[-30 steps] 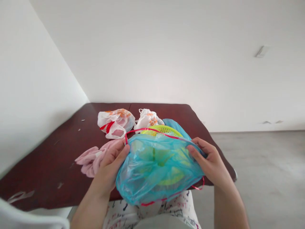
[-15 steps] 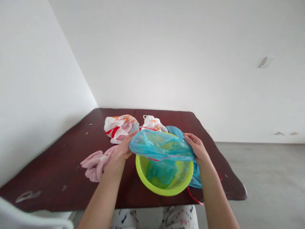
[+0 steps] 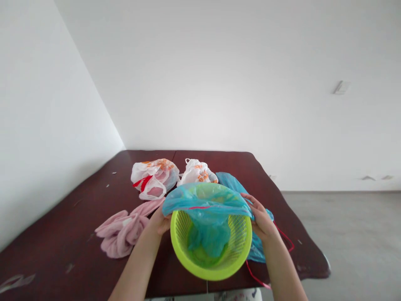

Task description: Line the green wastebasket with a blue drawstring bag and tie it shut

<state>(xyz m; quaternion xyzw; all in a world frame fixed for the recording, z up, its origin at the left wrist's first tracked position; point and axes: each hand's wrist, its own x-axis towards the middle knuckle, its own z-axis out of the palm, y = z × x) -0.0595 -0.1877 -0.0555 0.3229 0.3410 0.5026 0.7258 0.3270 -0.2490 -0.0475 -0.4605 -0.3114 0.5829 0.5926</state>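
Note:
A blue translucent plastic bag [image 3: 206,207] with a red drawstring lies over the far rim of a yellow-green mesh basket [image 3: 211,274], and its lower part hangs down inside. My left hand [image 3: 160,221] is closed on the bag's edge at the basket's left side, its fingers partly hidden by the plastic. At the right side my right hand [image 3: 259,215] grips the bag's other edge against the rim. The near half of the rim is bare.
Left of the basket lies a crumpled pink cloth [image 3: 123,234]. Behind are two white plastic bags [image 3: 155,177] [image 3: 199,171] with orange print. More blue plastic [image 3: 257,248] with a red cord lies under my right arm on the dark red table [image 3: 84,209]. Walls stand behind and at left.
Both hands have brought the bag's edge down onto the basket's far rim. The basket now tips slightly towards me, and the whole view has shifted a little.

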